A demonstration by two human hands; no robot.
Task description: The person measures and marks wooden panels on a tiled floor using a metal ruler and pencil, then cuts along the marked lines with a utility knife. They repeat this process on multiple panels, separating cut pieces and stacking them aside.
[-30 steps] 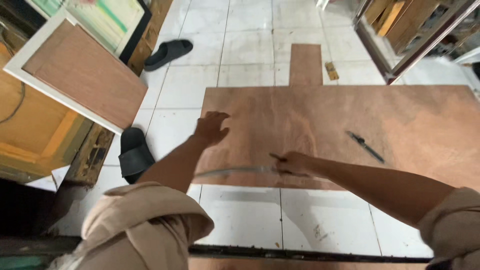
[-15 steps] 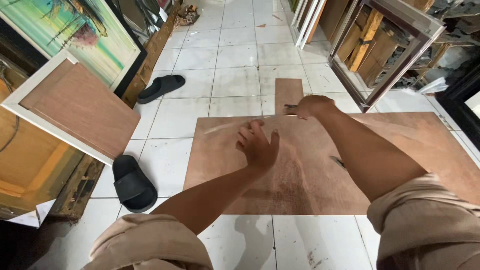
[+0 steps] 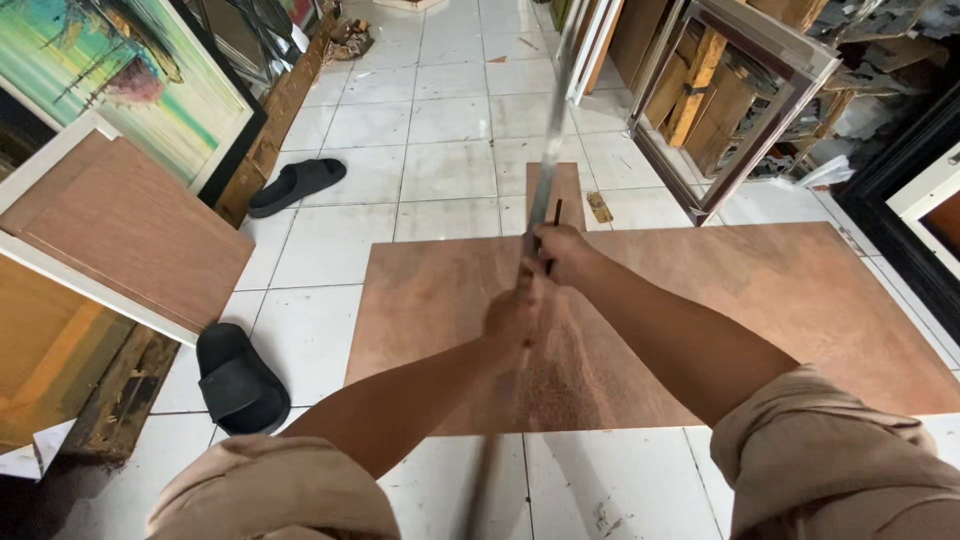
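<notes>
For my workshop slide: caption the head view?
Both hands, left and right, steady a long metal straightedge over a plywood sheet.

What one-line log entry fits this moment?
left hand: on ruler | right hand: on ruler | ruler: over board | floor: sandals

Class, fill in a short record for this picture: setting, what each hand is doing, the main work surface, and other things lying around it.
Setting: white tiled floor of a framing workshop
Left hand: on the long metal straightedge, nearer the viewer
Right hand: gripping the same straightedge farther along
Straightedge: blurred, runs from the near edge toward the far side of the floor
Work surface: large plywood sheet flat on the tiles
Nearby: two black sandals, framed painting at left, small plywood offcut, empty frames at right
</notes>
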